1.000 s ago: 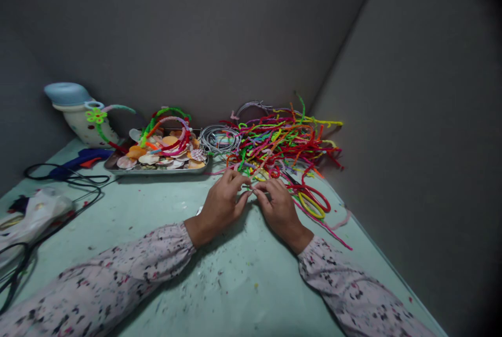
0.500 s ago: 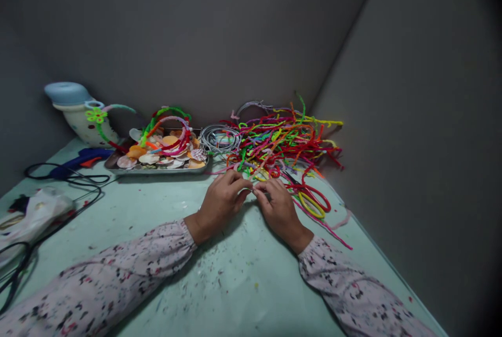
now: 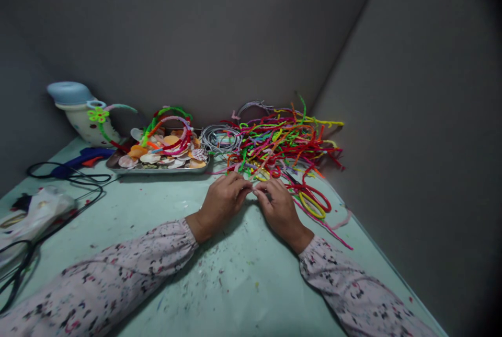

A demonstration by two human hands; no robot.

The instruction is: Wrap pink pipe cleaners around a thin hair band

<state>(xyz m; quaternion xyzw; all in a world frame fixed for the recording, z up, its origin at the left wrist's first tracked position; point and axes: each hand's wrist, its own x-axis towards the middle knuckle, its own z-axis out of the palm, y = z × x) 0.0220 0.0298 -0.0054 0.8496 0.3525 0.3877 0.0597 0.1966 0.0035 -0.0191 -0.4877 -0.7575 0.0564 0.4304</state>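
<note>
My left hand [image 3: 224, 198] and my right hand [image 3: 277, 207] meet fingertip to fingertip above the table. Both are pinched closed around something small and pale that I cannot make out. Just beyond my fingers spreads a tangled heap of colourful pipe cleaners [image 3: 286, 136]. Scissors with red and yellow handles [image 3: 312, 205] lie to the right of my right hand, and a pink pipe cleaner [image 3: 333, 235] stretches out beside them. Behind my left hand is a metal tray [image 3: 157, 171] full of seashells [image 3: 149, 158], with pipe-cleaner-wrapped headbands [image 3: 184, 123] resting on it.
A coil of grey hoops [image 3: 220, 139] sits between tray and heap. At the left are a blue glue gun [image 3: 80, 161], its black cable [image 3: 92, 198], a white plastic bag [image 3: 50, 206] and a leaning spotted container with blue lid [image 3: 70, 94]. Grey walls [image 3: 411, 117] border the table [image 3: 235, 285].
Both hands stay almost still, fingertips together. The view has shifted very slightly; nothing else visibly differs.
</note>
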